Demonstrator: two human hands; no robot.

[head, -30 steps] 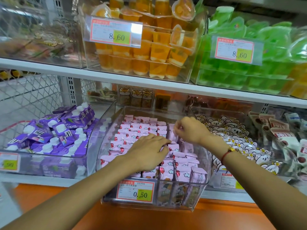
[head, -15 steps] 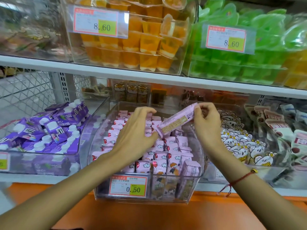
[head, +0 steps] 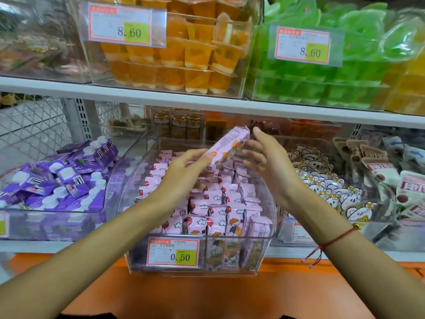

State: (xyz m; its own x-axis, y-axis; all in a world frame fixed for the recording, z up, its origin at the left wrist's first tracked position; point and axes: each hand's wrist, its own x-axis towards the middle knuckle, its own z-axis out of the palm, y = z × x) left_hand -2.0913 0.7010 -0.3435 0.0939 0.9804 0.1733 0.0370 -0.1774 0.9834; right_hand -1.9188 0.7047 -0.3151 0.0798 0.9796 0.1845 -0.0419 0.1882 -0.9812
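Note:
A long pink snack packet (head: 226, 147) is held tilted above a clear plastic bin (head: 264, 240) full of several matching pink packets (head: 216, 210). My left hand (head: 186, 170) pinches the packet's lower end between thumb and fingers. My right hand (head: 268, 158) hovers just right of the packet with fingers spread and relaxed; whether it touches the packet is unclear. A red string bracelet sits on the right wrist.
Left of the bin is a clear bin of purple pouches (head: 62, 178); right, bins of white cartoon packets (head: 331, 185) and brown-white packets (head: 386, 171). Above the white shelf edge (head: 207, 104) stand orange jelly cups (head: 184, 54) and green jelly cups (head: 322, 72). Price tag 0.50 (head: 173, 254).
Both hands lifted a long pink packet out of the bin. The right hand has since let go of its upper end and opened, while the left hand keeps hold and tilts it up.

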